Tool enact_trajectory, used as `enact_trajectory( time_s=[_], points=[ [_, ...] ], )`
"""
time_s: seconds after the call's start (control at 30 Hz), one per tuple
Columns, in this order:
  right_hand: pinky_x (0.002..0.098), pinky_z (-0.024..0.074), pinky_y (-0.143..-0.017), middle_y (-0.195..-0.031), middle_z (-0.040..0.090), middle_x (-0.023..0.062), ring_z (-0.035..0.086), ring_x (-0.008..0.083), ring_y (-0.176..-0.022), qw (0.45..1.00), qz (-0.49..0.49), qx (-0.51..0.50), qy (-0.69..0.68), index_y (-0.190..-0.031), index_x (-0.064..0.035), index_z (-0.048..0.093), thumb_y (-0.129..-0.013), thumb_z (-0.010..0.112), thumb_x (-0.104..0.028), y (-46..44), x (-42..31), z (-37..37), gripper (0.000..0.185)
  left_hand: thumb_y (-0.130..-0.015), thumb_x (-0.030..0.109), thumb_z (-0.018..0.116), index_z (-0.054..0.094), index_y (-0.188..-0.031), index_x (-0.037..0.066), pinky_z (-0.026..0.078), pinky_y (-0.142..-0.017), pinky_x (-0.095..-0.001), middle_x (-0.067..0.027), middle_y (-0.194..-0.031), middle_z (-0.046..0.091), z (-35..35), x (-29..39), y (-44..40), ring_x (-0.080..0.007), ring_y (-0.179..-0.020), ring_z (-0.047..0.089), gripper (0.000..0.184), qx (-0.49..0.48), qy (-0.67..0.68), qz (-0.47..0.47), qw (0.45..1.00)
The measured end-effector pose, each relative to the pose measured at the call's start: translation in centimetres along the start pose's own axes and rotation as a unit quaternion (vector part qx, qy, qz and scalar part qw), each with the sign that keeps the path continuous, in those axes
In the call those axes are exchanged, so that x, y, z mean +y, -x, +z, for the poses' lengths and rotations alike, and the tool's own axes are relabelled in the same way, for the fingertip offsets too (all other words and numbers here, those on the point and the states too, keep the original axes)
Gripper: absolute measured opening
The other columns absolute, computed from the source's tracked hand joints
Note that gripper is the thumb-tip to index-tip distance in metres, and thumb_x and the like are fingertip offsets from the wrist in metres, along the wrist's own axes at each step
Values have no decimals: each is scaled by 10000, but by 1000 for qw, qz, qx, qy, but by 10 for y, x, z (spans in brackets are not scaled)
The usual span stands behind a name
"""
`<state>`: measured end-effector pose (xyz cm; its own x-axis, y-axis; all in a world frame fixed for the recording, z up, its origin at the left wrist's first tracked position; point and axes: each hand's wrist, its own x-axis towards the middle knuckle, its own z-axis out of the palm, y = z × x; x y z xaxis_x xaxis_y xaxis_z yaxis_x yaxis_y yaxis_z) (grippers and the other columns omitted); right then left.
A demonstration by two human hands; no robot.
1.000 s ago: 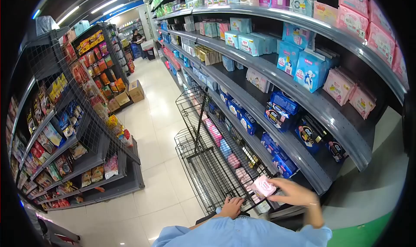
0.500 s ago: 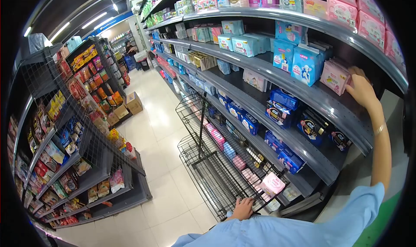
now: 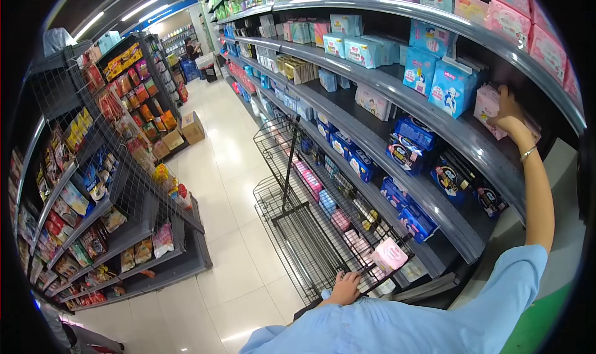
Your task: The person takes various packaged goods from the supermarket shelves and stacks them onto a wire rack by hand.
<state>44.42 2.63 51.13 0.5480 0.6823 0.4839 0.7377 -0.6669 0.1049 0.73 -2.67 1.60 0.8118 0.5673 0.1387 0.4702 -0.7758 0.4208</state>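
At the right end of a middle shelf, my right hand has its fingers and thumb closed about a pink pack of sanitary pads. Part of another pink pack shows beside the wrist. Blue pad packs stand just left of that hand. Lower down, my left hand is curled over the handle end of a black wire shopping cart. Its grip is partly hidden. A separate pink pack sits upright at the near right corner of the cart.
Shelves along the right hold dark blue packs and pink packs above. Across the tiled aisle stands a wire-sided snack rack. Cardboard boxes lie on the floor. A person is at the far end.
My right hand has shifted over the pink pack, and its fingers now show above it. The view has turned slightly. My left hand stays at the cart; grey clothing appears at bottom left.
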Motion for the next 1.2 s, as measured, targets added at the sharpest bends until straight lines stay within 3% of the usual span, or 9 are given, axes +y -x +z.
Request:
enact_trajectory(
  time_s=[0.13, 0.33, 0.43, 0.53, 0.63, 0.7, 0.8, 0.93, 1.2],
  points=[
    [440, 468, -894, -1227, 467, 224, 511, 379, -1100, 968, -103, 188, 133, -1319, -87, 406, -579, 789, -143, 33, 7, -14, 835, -737, 211, 641, 536, -1232, 54, 257, -1049, -523, -75, -1272, 499, 1, -2, 1, -232, -1209, 446, 530, -12, 11, 1, 1000],
    [399, 432, -936, -1241, 519, 138, 493, 340, -1131, 944, -213, 248, 49, -1351, -144, 447, -643, 695, -3, 158, -34, -104, 764, -721, 197, 649, 524, -1238, 67, 267, -1034, -539, -82, -1238, 506, -2, 0, -2, -239, -1183, 461, 548, -6, 10, 1, 1000],
    [404, 400, -968, -1263, 488, 157, 478, 342, -1155, 941, -261, 164, -141, -1381, -88, 408, -654, 738, -90, 223, -66, -102, 798, -698, 171, 670, 517, -1211, 61, 241, -1056, -510, -81, -1258, 504, -6, 2, -3, -231, -1199, 459, 547, 13, 42, -8, 999],
    [419, 376, -965, -1231, 477, 183, 470, 366, -1124, 864, -304, 15, -401, -1384, -45, 406, -644, 816, -251, 267, -101, -42, 871, -699, 145, 679, 382, -1327, -21, 236, -1066, -496, -162, -1321, 441, -13, 6, -3, -295, -1224, 418, 714, 45, 83, -21, 995],
    [390, 364, -958, -1155, 436, 183, 433, 342, -1089, 796, -202, -203, -533, -1442, -86, 332, -674, 796, -250, 307, -150, 79, 912, -649, 111, 732, 235, -1389, -76, 249, -1065, -494, -249, -1371, 353, -9, 8, -1, -394, -1253, 352, 911, 88, 137, -40, 986],
    [406, 363, -962, -1151, 431, 193, 426, 358, -1096, 803, -146, -243, -524, -1451, -104, 316, -682, 788, -260, 346, -176, 155, 915, -639, 109, 744, 209, -1390, -88, 258, -1061, -493, -263, -1381, 335, -9, 7, -1, -414, -1257, 339, 943, 112, 177, -57, 976],
    [441, 354, -962, -1186, 433, 232, 427, 380, -1101, 822, -108, -302, -470, -1455, -124, 313, -702, 765, -306, 385, -191, 188, 897, -674, 160, 762, 128, -1399, -111, 213, -1097, -499, -308, -1426, 223, -2, 3, 0, -456, -1304, 260, 1000, 118, 172, -51, 977],
    [488, 325, -932, -1200, 422, 228, 413, 391, -1100, 898, -118, -205, -370, -1441, -130, 340, -693, 762, -340, 407, -190, 201, 885, -685, 158, 764, 98, -1411, -115, 183, -1118, -499, -341, -1462, 143, 0, 5, 3, -469, -1357, 187, 1022, 128, 168, -53, 976],
    [438, 348, -877, -1151, 480, 196, 443, 342, -1055, 930, -191, -154, -273, -1371, -113, 447, -650, 735, -331, 425, -188, 216, 806, -696, 139, 725, 161, -1408, -96, 133, -1109, -552, -306, -1447, 243, 0, 1, 0, -427, -1348, 248, 938, 84, 138, -31, 986]
  ],
)
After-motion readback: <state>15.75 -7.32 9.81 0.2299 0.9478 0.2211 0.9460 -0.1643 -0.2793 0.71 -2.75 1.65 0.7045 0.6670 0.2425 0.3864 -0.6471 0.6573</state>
